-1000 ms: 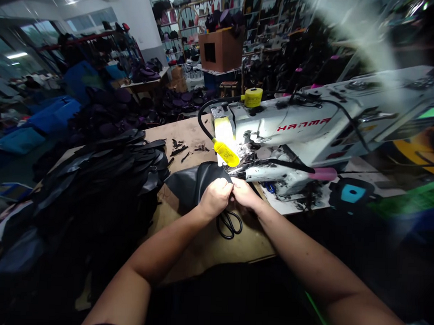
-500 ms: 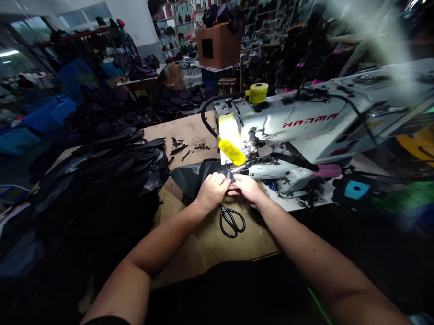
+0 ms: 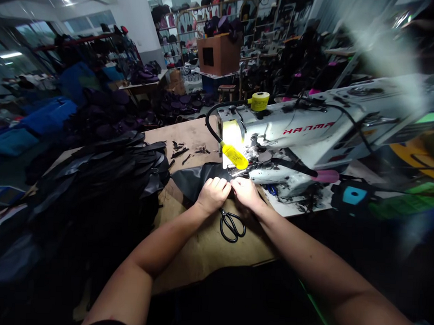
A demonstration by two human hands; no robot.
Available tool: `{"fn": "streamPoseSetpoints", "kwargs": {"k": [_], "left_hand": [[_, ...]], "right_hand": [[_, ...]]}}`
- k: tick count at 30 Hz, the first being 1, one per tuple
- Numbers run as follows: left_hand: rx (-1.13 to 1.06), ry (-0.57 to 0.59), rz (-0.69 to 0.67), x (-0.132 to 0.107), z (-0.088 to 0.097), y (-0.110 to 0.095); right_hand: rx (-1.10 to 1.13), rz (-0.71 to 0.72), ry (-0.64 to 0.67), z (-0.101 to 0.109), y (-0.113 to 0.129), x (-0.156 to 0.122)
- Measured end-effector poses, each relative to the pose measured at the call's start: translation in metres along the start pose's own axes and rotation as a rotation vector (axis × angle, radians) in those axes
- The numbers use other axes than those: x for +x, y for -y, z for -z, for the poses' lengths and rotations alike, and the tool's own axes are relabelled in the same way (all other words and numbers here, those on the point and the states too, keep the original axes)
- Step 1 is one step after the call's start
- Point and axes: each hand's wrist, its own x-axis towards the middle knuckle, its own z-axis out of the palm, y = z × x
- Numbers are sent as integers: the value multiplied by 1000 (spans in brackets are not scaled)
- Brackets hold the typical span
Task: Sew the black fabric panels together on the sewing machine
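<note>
A piece of black, leather-like material (image 3: 193, 178) lies on the work table in front of the white sewing machine (image 3: 275, 136). Its edge is pinched by my left hand (image 3: 214, 193), whose fingers are curled closed. Right beside it, my right hand (image 3: 247, 193) is closed on the same edge, its knuckles almost touching the left. The machine's needle area, just beyond my hands, is lit by a lamp with a yellow tag (image 3: 235, 156). Black-handled scissors (image 3: 232, 227) lie on the table below my hands, their blades partly hidden under the left hand and material.
A big heap of black pieces (image 3: 130, 168) covers the table's left side. Dark scraps (image 3: 179, 151) are scattered behind the material. A pink tube-like part (image 3: 326, 176) sits at the machine's right. A cardboard box (image 3: 219, 55) and loaded shelves stand farther back.
My right hand's fingers have curled in and its knuckles have come closer to my left hand at the material's edge. The view has shifted slightly; the scissors lie where they were.
</note>
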Motion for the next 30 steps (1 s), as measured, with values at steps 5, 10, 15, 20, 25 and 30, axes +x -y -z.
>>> {"fn": "streamPoseSetpoints", "kwargs": {"k": [5,10,15,20,25,30], "left_hand": [[-29,9,-15,6,-14,11],[-79,94,141,20,-26,25],[-72,173,262,32,-31,41],[-57,183,281,27,-31,51],[-33,173,269,21,-34,52],[-37,288,287,28,-26,54]], "right_hand": [[-279,97,-124,-3,4,4],[-418,113,-161,-13,-3,-5],[-563,189,37,-16,-31,-38],[-476,207,-107,38,-46,-39],[-490,130,-101,61,-35,-32],[-629,217,438,-6,-39,-76]]}}
